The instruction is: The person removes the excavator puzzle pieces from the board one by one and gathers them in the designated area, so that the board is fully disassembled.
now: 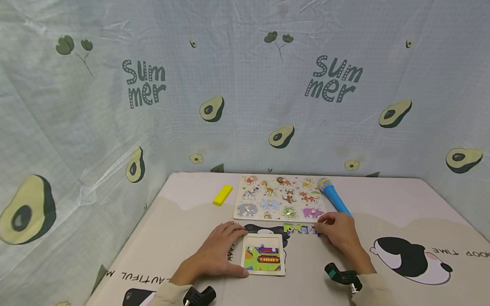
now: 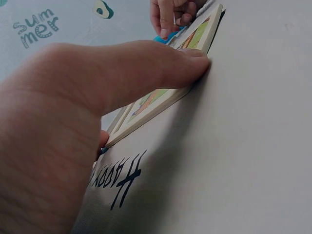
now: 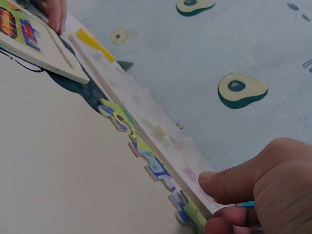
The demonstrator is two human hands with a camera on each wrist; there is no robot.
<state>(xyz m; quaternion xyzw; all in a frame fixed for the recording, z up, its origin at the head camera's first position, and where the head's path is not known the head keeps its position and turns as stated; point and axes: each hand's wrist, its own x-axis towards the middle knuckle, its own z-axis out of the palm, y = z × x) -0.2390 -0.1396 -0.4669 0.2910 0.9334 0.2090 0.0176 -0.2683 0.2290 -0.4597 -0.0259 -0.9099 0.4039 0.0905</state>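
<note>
A small wooden tray puzzle (image 1: pixel 264 274) with a vehicle picture, its upper strip bare, lies on the table. My left hand (image 1: pixel 218 252) holds it at the left side, thumb (image 2: pixel 180 68) on the near edge and fingers at the far edge. To its right, several jigsaw pieces (image 1: pixel 296 228) lie in a row along the near edge of an animal puzzle board (image 1: pixel 279 197). At the row's right end my right hand (image 1: pixel 340 233) touches the last piece (image 3: pixel 189 210) with its fingertips. The right thumb (image 3: pixel 229 183) stands apart from that piece.
Behind the right hand, a blue toy microphone (image 1: pixel 335 197) lies at the board's right side. A yellow block (image 1: pixel 223 195) is left of the board. Printed cloth walls (image 1: pixel 243 103) rise behind the table (image 1: pixel 298 290).
</note>
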